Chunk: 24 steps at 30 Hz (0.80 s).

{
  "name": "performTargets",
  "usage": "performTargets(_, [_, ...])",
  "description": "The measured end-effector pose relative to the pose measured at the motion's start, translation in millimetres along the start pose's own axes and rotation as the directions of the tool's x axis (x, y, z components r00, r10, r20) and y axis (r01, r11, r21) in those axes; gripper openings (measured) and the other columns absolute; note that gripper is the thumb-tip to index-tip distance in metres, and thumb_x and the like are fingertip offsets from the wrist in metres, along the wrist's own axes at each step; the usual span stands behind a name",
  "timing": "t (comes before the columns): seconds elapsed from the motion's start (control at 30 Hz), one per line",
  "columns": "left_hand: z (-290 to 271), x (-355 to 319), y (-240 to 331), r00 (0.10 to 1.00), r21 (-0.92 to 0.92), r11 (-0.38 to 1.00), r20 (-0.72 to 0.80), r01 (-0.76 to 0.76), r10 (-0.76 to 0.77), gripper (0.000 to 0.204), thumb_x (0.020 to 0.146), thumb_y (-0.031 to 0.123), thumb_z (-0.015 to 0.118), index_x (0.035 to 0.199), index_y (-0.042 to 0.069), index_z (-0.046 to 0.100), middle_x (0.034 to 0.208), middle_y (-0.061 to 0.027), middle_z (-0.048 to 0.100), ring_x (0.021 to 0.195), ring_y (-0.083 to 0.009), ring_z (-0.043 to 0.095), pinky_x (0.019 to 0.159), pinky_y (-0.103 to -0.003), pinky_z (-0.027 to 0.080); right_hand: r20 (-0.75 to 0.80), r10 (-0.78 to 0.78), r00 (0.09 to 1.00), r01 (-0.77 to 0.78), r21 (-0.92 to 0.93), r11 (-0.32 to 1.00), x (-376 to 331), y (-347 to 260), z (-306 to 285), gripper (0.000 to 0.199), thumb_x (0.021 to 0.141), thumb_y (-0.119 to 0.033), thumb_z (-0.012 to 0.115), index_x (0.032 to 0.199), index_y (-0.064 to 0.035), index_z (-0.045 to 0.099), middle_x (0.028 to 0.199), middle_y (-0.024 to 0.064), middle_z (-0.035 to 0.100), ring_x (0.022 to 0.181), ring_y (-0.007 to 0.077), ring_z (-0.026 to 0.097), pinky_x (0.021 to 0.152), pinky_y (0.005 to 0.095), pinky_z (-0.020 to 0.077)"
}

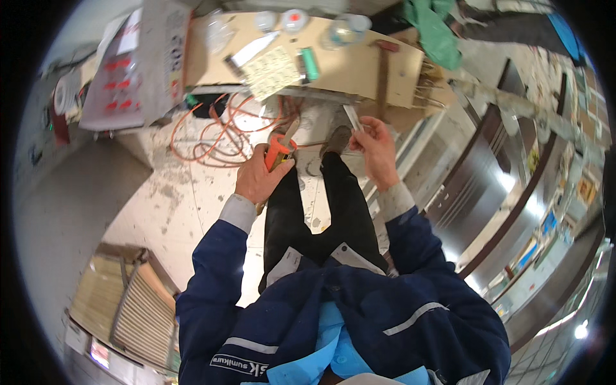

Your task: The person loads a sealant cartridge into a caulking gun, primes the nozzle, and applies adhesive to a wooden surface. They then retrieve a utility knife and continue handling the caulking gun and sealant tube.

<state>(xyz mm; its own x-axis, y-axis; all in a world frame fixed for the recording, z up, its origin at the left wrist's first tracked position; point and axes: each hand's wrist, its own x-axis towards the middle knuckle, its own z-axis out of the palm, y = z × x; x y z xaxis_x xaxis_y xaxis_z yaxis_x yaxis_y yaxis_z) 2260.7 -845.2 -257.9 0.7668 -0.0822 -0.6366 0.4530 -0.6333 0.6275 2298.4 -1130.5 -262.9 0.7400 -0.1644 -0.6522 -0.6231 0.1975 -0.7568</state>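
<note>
Gripping orange container (274,151), left hand (256,179) hides its underside; right hand (377,151) pinches pale strip (352,117), lower end covered.

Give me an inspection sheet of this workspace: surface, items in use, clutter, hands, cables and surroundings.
Surface: pale benchtop, small items across it
Items in use: orange container, thin white strip
Clutter: hammer, clear bottle, green object, pale patterned sheet
Hands: left hand gripping the container; right hand pinching the strip
Cables: orange loops on the floor; hose or cable unclear
Surroundings: dark brown panels at right, green bag beyond the bench
</note>
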Motion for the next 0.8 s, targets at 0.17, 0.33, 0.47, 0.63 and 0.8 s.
performTargets(0.17, [60.3, 40.5, 54.6, 0.974, 0.036, 0.998, 0.223, -0.048, 0.039, 0.075, 0.085, 0.055, 0.07, 0.134, 0.002, 0.05, 0.112, -0.0218, 0.068, 0.102, -0.0394, 0.067, 0.089, -0.046, 0.052, -0.22, 0.234, 0.947, -0.149, 0.344, 0.927, -19.1, 30.3, -97.7, 0.02, 0.099, -0.011, 0.058, 0.116, -0.0005, 0.06, 0.09, 0.0064, 0.066, 0.083, 0.0169, 0.066, 0.072, 0.0324, 0.0565])
performTargets(0.33, [111.4, 67.1, 89.5, 0.97, -0.16, 0.979, 0.186, -0.127, 0.156, 0.069, 0.083, 0.042, 0.073, 0.14, 0.011, 0.049, 0.116, -0.0195, 0.067, 0.106, -0.0361, 0.066, 0.092, -0.042, 0.051, -0.32, -0.007, 0.947, -0.019, -0.077, 0.997, 41.2, 62.9, -137.5, 0.023, 0.101, -0.02, 0.058, 0.113, -0.0002, 0.063, 0.098, 0.0051, 0.066, 0.088, 0.015, 0.062, 0.077, 0.0306, 0.0508])
performTargets(0.47, [131.9, 79.7, 117.2, 0.991, -0.108, 0.99, 0.087, -0.087, 0.097, 0.069, 0.083, 0.039, 0.072, 0.142, 0.014, 0.047, 0.114, -0.0192, 0.069, 0.102, -0.0386, 0.068, 0.09, -0.042, 0.052, -0.218, -0.105, 0.97, 0.112, 0.022, 0.993, 107.8, 75.7, -98.4, 0.026, 0.101, -0.023, 0.06, 0.11, 0.0002, 0.064, 0.094, 0.0014, 0.064, 0.087, 0.0098, 0.056, 0.079, 0.0274, 0.0459])
performTargets(0.63, [154.0, 85.5, 150.2, 0.998, 0.13, 0.991, 0.064, -0.021, 0.013, 0.075, 0.084, 0.035, 0.067, 0.145, 0.002, 0.039, 0.116, -0.0259, 0.067, 0.105, -0.0427, 0.067, 0.092, -0.046, 0.052, -0.176, -0.012, 0.984, 0.046, 0.19, 0.981, 112.4, 76.7, -99.2, 0.023, 0.098, -0.021, 0.065, 0.107, -0.0002, 0.065, 0.088, 0.0028, 0.066, 0.076, 0.0105, 0.059, 0.07, 0.0285, 0.0498])
performTargets(0.8, [198.6, 108.5, 171.8, 0.985, 0.161, 0.979, 0.133, -0.127, 0.106, 0.075, 0.081, 0.027, 0.064, 0.145, -0.001, 0.037, 0.118, -0.0286, 0.065, 0.106, -0.0443, 0.066, 0.094, -0.047, 0.051, -0.226, -0.062, 0.972, 0.075, 0.048, 0.996, 101.3, 60.2, -168.9, 0.023, 0.099, -0.022, 0.064, 0.107, -0.0006, 0.063, 0.08, 0.0023, 0.065, 0.066, 0.0101, 0.06, 0.06, 0.029, 0.049])
